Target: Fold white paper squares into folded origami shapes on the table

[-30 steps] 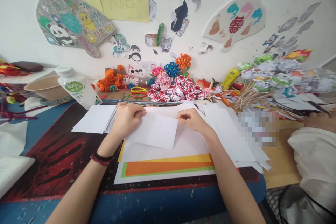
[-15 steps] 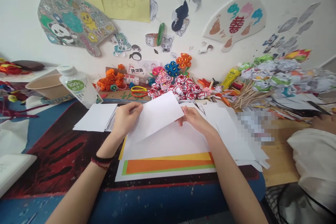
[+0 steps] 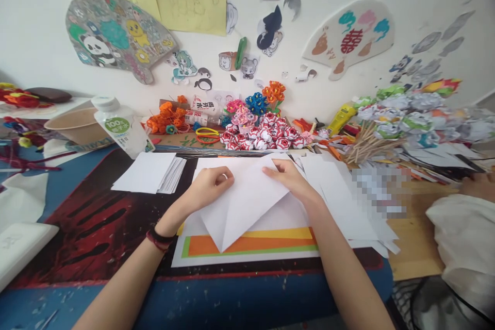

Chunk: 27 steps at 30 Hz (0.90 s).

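We press the white sheet (image 3: 243, 203), folded diagonally with its point toward the bench's near edge, flat on the coloured papers (image 3: 247, 245). Left hand (image 3: 211, 185) pins its left side; right hand (image 3: 288, 175) pinches the top corner. First fold made; creasing appears unfinished.

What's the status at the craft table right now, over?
Left hand and right hand both pressing the folded white sheet. Sheet lies on the coloured paper stack. Nothing in the way.
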Each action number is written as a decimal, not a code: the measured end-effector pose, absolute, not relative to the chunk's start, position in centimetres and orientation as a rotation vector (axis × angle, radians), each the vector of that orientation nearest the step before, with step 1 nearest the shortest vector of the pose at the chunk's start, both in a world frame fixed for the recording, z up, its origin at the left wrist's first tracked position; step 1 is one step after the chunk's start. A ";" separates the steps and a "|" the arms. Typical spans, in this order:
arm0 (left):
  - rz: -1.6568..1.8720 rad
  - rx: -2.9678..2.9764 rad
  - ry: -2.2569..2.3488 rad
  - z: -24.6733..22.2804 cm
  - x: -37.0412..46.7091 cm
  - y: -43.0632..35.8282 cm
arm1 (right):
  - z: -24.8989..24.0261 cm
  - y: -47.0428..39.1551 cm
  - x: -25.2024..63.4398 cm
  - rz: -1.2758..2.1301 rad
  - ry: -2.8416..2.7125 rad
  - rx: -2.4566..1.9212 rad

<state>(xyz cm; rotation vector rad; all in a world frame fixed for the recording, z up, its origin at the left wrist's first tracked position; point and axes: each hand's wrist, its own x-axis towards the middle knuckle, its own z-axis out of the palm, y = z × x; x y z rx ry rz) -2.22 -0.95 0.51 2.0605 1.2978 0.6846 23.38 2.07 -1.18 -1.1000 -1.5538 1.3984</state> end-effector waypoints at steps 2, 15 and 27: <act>0.657 2.052 1.223 0.5 -2.0 -1.1 | -1.1 2.0 23.4 1.423 -1.606 -1.104; 0.724 2.001 1.126 0.7 -0.6 -1.3 | -0.8 2.3 23.2 1.091 -1.770 -1.188; 0.677 1.877 1.074 1.4 -2.2 -1.1 | -1.5 3.8 27.1 0.896 -1.290 -1.242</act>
